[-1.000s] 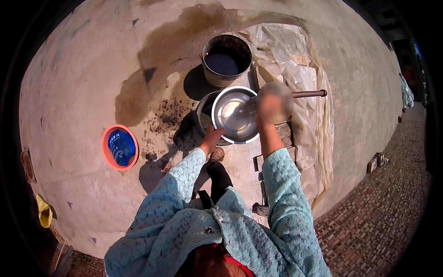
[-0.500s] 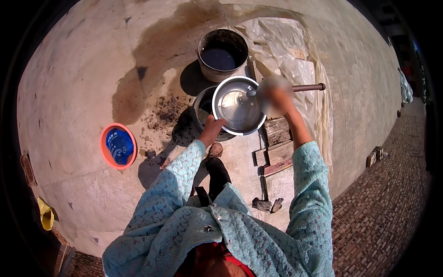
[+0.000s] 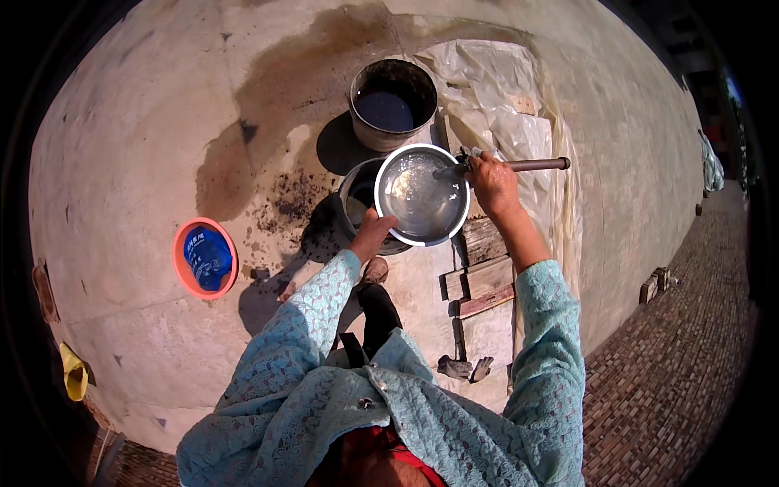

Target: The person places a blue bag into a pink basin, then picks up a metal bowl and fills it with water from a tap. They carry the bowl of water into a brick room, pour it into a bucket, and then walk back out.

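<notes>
Seen from above on sunlit concrete ground: at far left lies a yellow object, its kind unclear. Next, an orange tub holds a crumpled blue bag. A damp brown stain and dark specks follow.

Near the middle, a dark bucket is partly covered from above by a metal bowl with a white rim. The person's left hand holds the bowl's lower-left edge, thumb over the rim, the other fingers hidden. A larger bucket of dark liquid stands just beyond. The bowl contains clear, rippled water; whether it touches the bucket below cannot be told.

To the right, the right hand is closed around a brown pipe near its left end, beside the bowl; a grey tip juts over the water. Dark gloves, wooden boards, clear plastic sheeting and brick paving complete the right side.
</notes>
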